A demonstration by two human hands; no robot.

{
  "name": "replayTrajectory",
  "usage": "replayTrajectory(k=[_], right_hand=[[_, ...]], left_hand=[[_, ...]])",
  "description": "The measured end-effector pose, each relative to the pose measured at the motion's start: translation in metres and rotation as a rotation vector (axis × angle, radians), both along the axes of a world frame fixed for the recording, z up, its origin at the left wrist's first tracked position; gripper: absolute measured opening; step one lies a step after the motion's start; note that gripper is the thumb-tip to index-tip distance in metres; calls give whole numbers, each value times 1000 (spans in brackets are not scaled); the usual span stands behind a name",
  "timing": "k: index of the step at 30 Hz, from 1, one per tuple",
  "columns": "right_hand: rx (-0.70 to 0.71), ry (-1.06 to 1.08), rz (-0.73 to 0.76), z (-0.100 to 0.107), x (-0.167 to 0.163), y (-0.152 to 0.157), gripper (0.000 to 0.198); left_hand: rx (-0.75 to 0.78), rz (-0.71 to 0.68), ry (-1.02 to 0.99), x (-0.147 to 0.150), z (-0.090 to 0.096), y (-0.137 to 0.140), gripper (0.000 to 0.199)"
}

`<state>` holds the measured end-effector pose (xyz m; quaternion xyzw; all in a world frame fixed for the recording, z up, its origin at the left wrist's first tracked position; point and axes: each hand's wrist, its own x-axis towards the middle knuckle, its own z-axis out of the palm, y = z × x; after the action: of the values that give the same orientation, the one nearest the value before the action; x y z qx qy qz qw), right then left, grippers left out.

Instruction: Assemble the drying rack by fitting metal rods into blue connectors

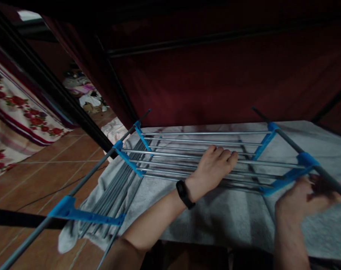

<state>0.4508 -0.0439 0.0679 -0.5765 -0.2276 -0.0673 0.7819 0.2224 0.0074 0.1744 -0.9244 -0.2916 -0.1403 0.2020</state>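
Observation:
A partly assembled clothes drying rack with grey metal rods and blue plastic brackets stands before me. My left hand (pixel 212 165), with a black band on the wrist, is closed over a thin grey rod (pixel 165 154) in the middle tier. That tier runs between a left blue bracket (pixel 128 159) and a right blue bracket (pixel 285 180). My right hand (pixel 300 198) is blurred, just below the right bracket and beside the grey side pole (pixel 331 180). Its fingers are partly behind the pole, so their grip is unclear.
A bundle of loose grey rods (pixel 116 191) lies at the left on a grey cloth (pixel 215 217). Another blue bracket (pixel 86 215) is on the left pole. Behind stands a dark red panel (pixel 215 82). Tiled floor (pixel 55 172), a floral cloth (pixel 26 112) and piled clothes (pixel 80 88) are left.

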Motion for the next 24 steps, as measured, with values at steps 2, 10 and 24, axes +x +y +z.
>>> replayTrajectory(k=[2,10,24], right_hand=[[6,-103,-131,-5,-8,-3,18],[-281,-42,662,11,-58,3,39],[-110,568,1084,35,-123,25,39]], left_hand=[[28,97,-40,-19,-5,-2,39],[132,331,-714,-122,-59,-23,29],[-186,442,-1758,-262,-81,63,30]])
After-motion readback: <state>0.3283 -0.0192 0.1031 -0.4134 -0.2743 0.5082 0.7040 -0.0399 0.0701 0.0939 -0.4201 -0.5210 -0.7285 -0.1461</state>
